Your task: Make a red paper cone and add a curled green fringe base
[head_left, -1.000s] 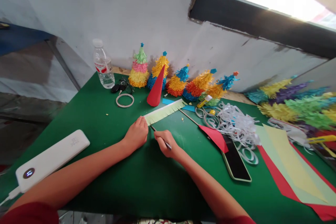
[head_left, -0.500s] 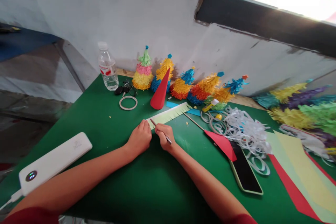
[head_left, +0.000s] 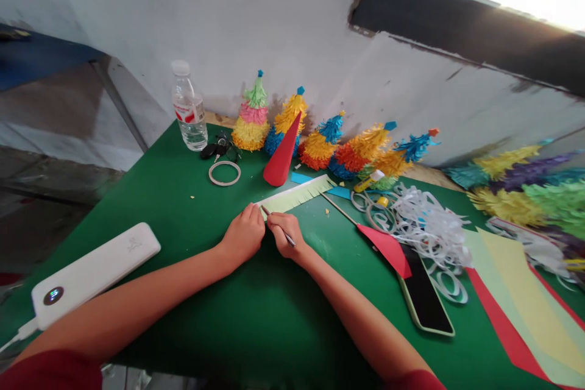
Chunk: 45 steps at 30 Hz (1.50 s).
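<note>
Near the middle of the green tabletop (head_left: 219, 323), a pale green fringed paper strip (head_left: 297, 195) lies aslant, its left end lowest and nearest. Left hand (head_left: 244, 234) at that end, fingers curled and touching the paper; whether its grip pinches or merely presses, cannot tell. Right hand (head_left: 284, 234) just beside it, grip closed on a slim pen-like tool (head_left: 290, 239), tip at the strip's left end. Cuts run along the near edge. Beyond the strip, a red paper cone (head_left: 282, 155) stands upright in front of a row of fringed paper trees (head_left: 250, 131). Far left: plastic water bottle (head_left: 191, 119). Near left: white power bank (head_left: 100, 268). Right: smartphone (head_left: 429, 298), partly under a red paper piece (head_left: 386, 250).
</note>
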Available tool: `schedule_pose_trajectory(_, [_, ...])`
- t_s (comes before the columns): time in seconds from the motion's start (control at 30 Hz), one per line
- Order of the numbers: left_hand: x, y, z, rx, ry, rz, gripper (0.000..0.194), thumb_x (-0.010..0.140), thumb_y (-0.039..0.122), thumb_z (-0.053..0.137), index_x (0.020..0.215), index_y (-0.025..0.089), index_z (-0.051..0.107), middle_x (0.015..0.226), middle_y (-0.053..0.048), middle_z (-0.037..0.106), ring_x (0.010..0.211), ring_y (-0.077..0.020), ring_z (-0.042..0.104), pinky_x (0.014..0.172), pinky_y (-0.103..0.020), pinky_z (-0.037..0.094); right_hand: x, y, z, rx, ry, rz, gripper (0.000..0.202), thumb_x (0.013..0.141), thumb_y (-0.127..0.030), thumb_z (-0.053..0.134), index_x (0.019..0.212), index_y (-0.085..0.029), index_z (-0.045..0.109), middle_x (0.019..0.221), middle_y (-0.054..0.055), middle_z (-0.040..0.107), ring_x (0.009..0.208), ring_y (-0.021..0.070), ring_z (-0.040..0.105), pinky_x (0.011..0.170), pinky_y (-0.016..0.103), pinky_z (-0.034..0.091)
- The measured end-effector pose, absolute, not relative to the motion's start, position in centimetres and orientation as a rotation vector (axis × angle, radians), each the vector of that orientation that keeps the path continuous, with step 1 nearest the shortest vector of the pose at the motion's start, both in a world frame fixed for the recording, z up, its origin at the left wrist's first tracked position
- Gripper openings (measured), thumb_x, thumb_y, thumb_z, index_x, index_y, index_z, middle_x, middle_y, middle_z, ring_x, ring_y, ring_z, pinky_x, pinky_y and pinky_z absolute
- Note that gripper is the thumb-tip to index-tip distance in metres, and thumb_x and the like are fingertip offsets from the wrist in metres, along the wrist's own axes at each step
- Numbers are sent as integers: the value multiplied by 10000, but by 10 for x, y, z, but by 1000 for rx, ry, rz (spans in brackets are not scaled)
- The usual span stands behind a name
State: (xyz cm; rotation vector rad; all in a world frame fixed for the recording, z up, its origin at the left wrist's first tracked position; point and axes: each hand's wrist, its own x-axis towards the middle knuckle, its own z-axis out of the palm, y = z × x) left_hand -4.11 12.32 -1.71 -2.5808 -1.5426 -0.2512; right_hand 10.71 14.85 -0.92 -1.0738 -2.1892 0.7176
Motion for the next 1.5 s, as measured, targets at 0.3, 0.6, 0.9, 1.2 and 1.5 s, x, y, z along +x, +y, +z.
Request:
schedule_pose_trajectory(0.3, [-41,121,-13,-2598,-1566,-206,434,784,43,465,1196,-43,572,1271,-253,575,1232,-287,514,1004,-357,433,124,117,2,-1079,-2218,768,213,782,-194,320,571,-210,293,518,-31,323,488,111,291,532,261,230])
schedule_pose_trajectory(0.6, [-43,121,-14,-2582,-1552,-268,441,772,28,466,1194,-30,578,1265,-237,576,1216,-277,518,1007,-352,429,130,123,-14,-1022,-1892,881,237,776,-247,332,543,-215,299,507,-31,306,498,115,305,521,260,243])
schedule_pose_trajectory(0.9, [-41,122,-19,-2470,-1516,-231,381,835,-10,411,1164,-24,605,1184,-219,637,1163,-252,576,968,-330,474,112,153,-11,-943,-2093,828,195,782,-201,345,590,-203,376,540,-27,378,527,113,362,557,247,296])
schedule_pose_trajectory(1.2, [-40,122,-17,-2449,-1507,-179,395,848,-9,394,1183,11,602,1203,-208,632,1180,-231,567,997,-340,461,109,152,-10,-974,-2216,741,193,769,-194,336,577,-213,322,544,-15,397,520,118,344,537,244,280])
schedule_pose_trajectory(1.5, [-40,121,-14,-2496,-1494,-135,362,846,-22,416,1153,-38,607,1222,-258,606,1195,-262,557,1010,-356,441,123,126,3,-1025,-2266,798,197,757,-182,331,582,-210,245,529,-32,313,499,108,283,535,259,226])
